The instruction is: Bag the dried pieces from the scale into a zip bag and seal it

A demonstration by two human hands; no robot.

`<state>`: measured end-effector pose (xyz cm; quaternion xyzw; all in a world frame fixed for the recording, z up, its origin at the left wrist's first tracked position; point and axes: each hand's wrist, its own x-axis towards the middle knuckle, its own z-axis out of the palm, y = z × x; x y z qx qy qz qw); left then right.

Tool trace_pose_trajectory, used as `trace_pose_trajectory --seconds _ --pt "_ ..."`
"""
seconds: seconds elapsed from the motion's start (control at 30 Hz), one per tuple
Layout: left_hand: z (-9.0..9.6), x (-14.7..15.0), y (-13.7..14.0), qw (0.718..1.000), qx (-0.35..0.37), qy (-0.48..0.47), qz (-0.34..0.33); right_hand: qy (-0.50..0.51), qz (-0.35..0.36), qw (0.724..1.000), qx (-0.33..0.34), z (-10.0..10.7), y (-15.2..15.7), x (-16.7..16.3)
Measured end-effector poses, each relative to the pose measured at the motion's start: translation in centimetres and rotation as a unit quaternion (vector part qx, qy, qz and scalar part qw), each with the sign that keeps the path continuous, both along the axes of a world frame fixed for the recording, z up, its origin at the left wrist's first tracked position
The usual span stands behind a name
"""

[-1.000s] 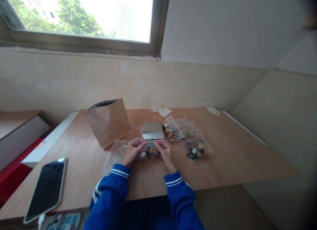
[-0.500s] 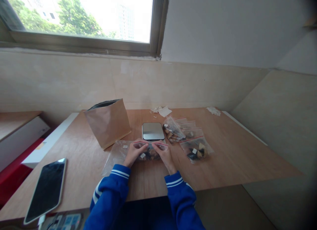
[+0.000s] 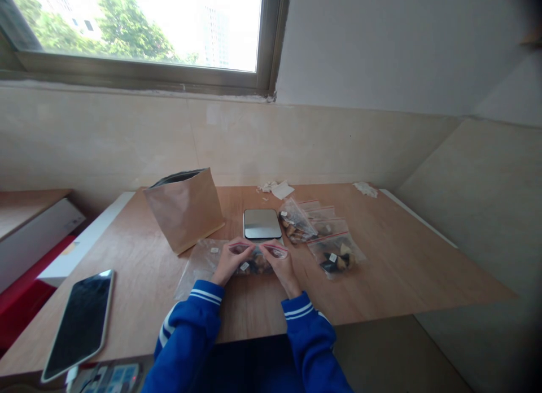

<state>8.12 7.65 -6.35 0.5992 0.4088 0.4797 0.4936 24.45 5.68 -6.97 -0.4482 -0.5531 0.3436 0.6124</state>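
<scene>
Both hands pinch the red-striped top edge of a clear zip bag [image 3: 257, 264] that lies on the table in front of me. Dark and tan dried pieces and a small white label show inside it. My left hand [image 3: 229, 260] grips the left part of the zip strip, fingers closed. On the right part of the same strip, my right hand [image 3: 280, 263] is closed too, its fingertips close to the left ones. Just beyond the bag sits a small flat scale [image 3: 262, 223] with a silver top. Other clear bags [image 3: 195, 264] lie flat to the left, partly beneath my left hand.
An open brown paper bag [image 3: 186, 209] stands left of the scale. Several filled zip bags [image 3: 336, 260] lie to the right. A tablet [image 3: 80, 322] with a white cable rests at the left front. Paper scraps [image 3: 282, 190] lie by the wall.
Hardly anything differs. The fingertips have shifted very slightly along the zip strip; the bag and everything around it stay in place.
</scene>
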Motion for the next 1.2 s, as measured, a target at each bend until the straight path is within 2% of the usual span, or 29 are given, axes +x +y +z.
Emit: trace_pose_trajectory --seconds 0.27,0.57,0.8,1.0,1.13,1.2 --pt "0.0 0.2 -0.1 0.999 0.046 -0.008 -0.007 -0.009 0.019 1.000 0.002 -0.5 0.0 0.0" --pt "0.6 0.4 -0.2 1.000 0.005 -0.011 0.015 0.021 -0.014 1.000 -0.017 -0.3 -0.1 -0.4" --pt "-0.2 0.0 0.2 0.999 -0.006 -0.009 0.034 0.033 -0.022 0.998 -0.045 0.2 -0.1 0.2" --pt "-0.3 0.1 0.0 0.998 -0.038 -0.027 0.030 0.005 -0.048 0.999 -0.022 0.3 -0.1 0.3" --pt "-0.2 0.0 -0.2 0.994 -0.076 -0.050 0.054 0.028 -0.025 0.997 -0.063 0.0 -0.1 0.3" --pt "-0.2 -0.2 -0.1 0.993 -0.077 -0.040 0.074 0.058 -0.036 0.994 -0.086 -0.2 -0.1 0.4"
